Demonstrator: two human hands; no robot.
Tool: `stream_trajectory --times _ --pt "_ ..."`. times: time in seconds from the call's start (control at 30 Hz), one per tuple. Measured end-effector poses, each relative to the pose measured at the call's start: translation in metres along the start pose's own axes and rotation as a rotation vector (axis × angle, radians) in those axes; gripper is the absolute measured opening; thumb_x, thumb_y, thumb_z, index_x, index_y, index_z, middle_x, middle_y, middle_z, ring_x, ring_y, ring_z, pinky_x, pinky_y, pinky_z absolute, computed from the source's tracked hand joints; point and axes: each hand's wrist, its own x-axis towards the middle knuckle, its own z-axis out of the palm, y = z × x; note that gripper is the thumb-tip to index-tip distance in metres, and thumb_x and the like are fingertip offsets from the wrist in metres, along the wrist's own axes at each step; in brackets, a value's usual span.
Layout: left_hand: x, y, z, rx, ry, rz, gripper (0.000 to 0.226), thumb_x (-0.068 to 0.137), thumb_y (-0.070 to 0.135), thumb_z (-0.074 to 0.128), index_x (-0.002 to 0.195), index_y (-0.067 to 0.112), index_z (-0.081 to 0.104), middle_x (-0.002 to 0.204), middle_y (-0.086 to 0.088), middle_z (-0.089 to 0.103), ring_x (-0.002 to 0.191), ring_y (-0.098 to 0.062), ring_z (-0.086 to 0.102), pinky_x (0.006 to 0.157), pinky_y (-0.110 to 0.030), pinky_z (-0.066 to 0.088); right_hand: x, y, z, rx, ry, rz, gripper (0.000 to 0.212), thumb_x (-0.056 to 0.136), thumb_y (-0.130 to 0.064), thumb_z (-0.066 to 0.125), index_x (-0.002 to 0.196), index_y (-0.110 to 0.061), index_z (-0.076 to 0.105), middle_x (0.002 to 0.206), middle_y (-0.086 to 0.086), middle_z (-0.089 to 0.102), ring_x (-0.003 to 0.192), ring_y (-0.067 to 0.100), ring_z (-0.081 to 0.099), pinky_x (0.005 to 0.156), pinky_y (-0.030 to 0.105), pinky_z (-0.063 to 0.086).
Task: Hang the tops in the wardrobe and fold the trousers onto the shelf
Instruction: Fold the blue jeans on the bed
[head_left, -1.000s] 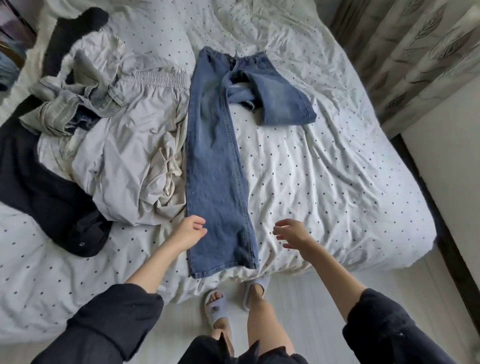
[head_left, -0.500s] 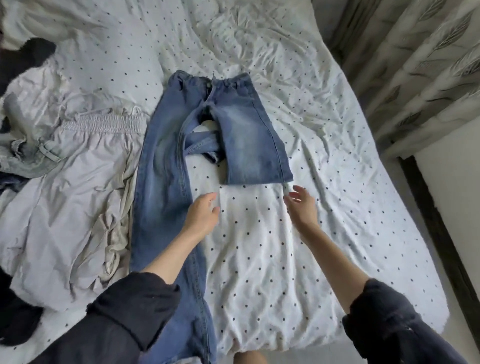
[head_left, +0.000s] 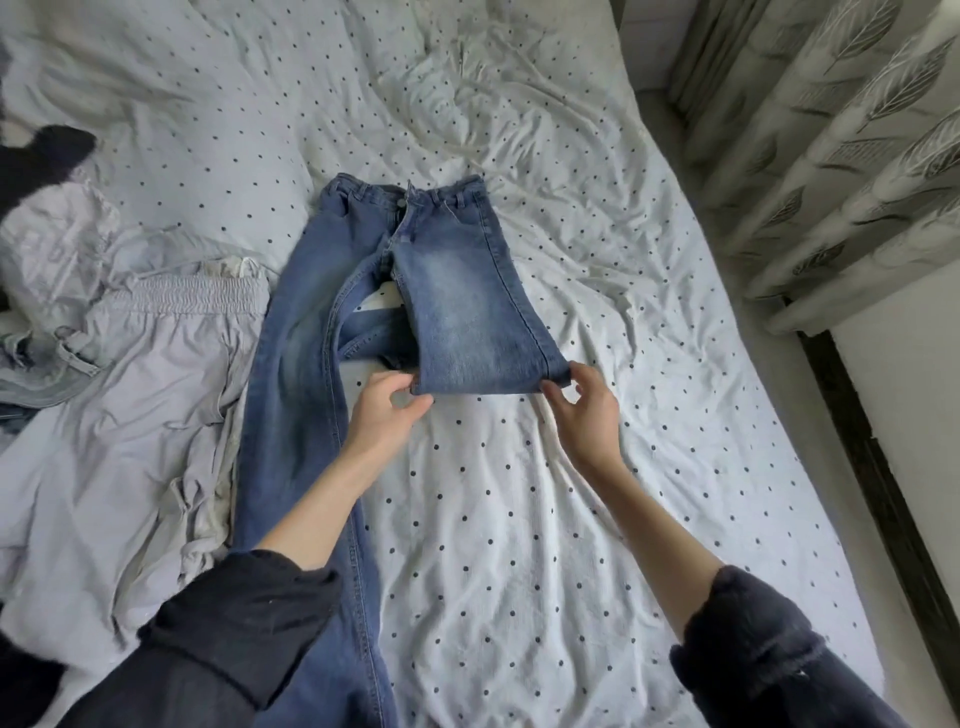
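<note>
A: Jeans (head_left: 311, 364), blue denim: how many pairs, and where did they lie?

B: One pair, flat on the bed (head_left: 519, 519), waistband at the far end. Left leg ran straight toward the near edge; right leg was doubled back, its folded edge facing near.

A: Hands?

B: Two. Left hand (head_left: 382, 415) pinched the left corner of that folded edge between thumb and fingers. Right hand (head_left: 584, 410) had its fingertips at the right corner, thumb on top, fingers curled; whether it truly gripped the cloth, I could not tell. Both sleeves were dark and pushed up the forearm.

A: Other garments?

B: One pale grey pair of trousers (head_left: 130, 415) with an elastic waist, crumpled just left of the jeans, touching them. Further left lay a heap of pale and dark clothes (head_left: 47, 234); no exact count was possible.

A: Surface and room?

B: White sheet with small dark dots, creased. One leaf-patterned curtain (head_left: 831, 156) stood at far right, beside a pale wall (head_left: 914, 415).
</note>
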Motion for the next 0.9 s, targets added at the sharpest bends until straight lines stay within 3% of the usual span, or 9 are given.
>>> stream_trajectory --times 0.1,0.2,0.33,0.47,0.53,0.6,0.73,0.8,0.9 --pt "-0.009 0.026 -0.017 -0.042 -0.032 0.132 0.015 0.089 0.015 0.062 0.103 0.019 0.06 0.104 0.008 0.061 0.099 -0.009 0.055 0.076 -0.011 0.04 0.006 -0.019 -0.015 0.079 0.009 0.065 0.021 0.089 -0.018 0.06 0.073 -0.008 0.053 0.071 -0.003 0.054 0.068 0.011 0.046 0.064 0.025 0.031" --pt "-0.02 0.046 -0.03 -0.081 -0.026 0.215 0.008 0.088 0.014 0.064 0.095 0.017 0.06 0.082 0.008 0.066 0.08 -0.007 0.06 0.07 -0.009 0.044 0.011 -0.037 -0.025 0.156 0.021 0.126 0.035 0.091 -0.021 0.057 0.061 -0.011 0.041 0.057 -0.004 0.037 0.059 0.015 0.034 0.056 0.03 0.026" --pt "-0.026 0.049 -0.042 0.009 -0.094 0.103 0.022 0.086 0.031 0.066 0.079 0.011 0.06 0.068 -0.005 0.049 0.066 -0.016 0.047 0.07 -0.028 0.042 0.006 -0.048 -0.038 0.216 -0.109 0.225 0.039 0.088 -0.029 0.061 0.061 -0.012 0.04 0.059 0.001 0.035 0.054 0.012 0.029 0.05 0.025 0.022" --pt "-0.048 0.036 -0.049 -0.194 -0.29 -0.106 0.025 0.087 0.027 0.067 0.086 0.002 0.062 0.081 -0.008 0.057 0.08 -0.019 0.055 0.078 -0.031 0.056 -0.016 -0.043 -0.047 0.473 -0.319 0.362 0.026 0.088 -0.035 0.063 0.076 -0.015 0.051 0.085 -0.001 0.063 0.083 0.01 0.057 0.081 0.03 0.039" --pt "-0.06 0.029 -0.053 -0.199 -0.3 -0.052 0.032 0.086 0.023 0.067 0.09 -0.008 0.065 0.085 -0.006 0.068 0.086 -0.018 0.062 0.073 -0.022 0.052 -0.027 -0.043 -0.047 0.579 -0.374 0.385 0.026 0.089 -0.031 0.062 0.072 -0.019 0.046 0.09 -0.009 0.066 0.098 0.006 0.058 0.091 0.033 0.038" --pt "-0.07 0.028 -0.058 -0.164 -0.366 0.046 0.021 0.087 0.021 0.067 0.101 0.005 0.065 0.097 -0.004 0.071 0.093 -0.017 0.065 0.085 -0.027 0.049 -0.033 -0.044 -0.044 0.636 -0.376 0.366 0.03 0.09 -0.025 0.061 0.068 -0.021 0.041 0.083 -0.013 0.065 0.096 0.004 0.058 0.093 0.034 0.037" --pt "-0.082 0.029 -0.069 -0.094 -0.353 0.144 0.026 0.092 0.01 0.057 0.105 0.032 0.054 0.099 -0.003 0.07 0.093 -0.018 0.067 0.088 -0.03 0.049 -0.042 -0.059 -0.044 0.538 -0.333 0.275 0.015 0.09 -0.013 0.056 0.08 -0.021 0.049 0.09 -0.008 0.06 0.091 0.005 0.055 0.095 0.032 0.037" --pt "-0.085 0.028 -0.073 -0.03 -0.241 0.146 0.017 0.094 0.012 0.054 0.104 0.026 0.054 0.098 -0.015 0.069 0.086 -0.028 0.063 0.083 -0.037 0.048 -0.048 -0.066 -0.045 0.4 -0.321 0.196 0.002 0.091 -0.011 0.055 0.091 -0.013 0.053 0.09 -0.002 0.058 0.083 0.009 0.054 0.085 0.027 0.04" --pt "-0.089 0.025 -0.075 -0.09 -0.239 -0.03 0.005 0.094 0.013 0.054 0.094 0.008 0.057 0.095 -0.024 0.065 0.077 -0.022 0.058 0.071 -0.034 0.048 -0.056 -0.067 -0.045 0.18 -0.386 0.12 0.023 0.092 -0.022 0.058 0.109 -0.008 0.053 0.092 0.006 0.06 0.082 0.016 0.054 0.069 0.023 0.04"
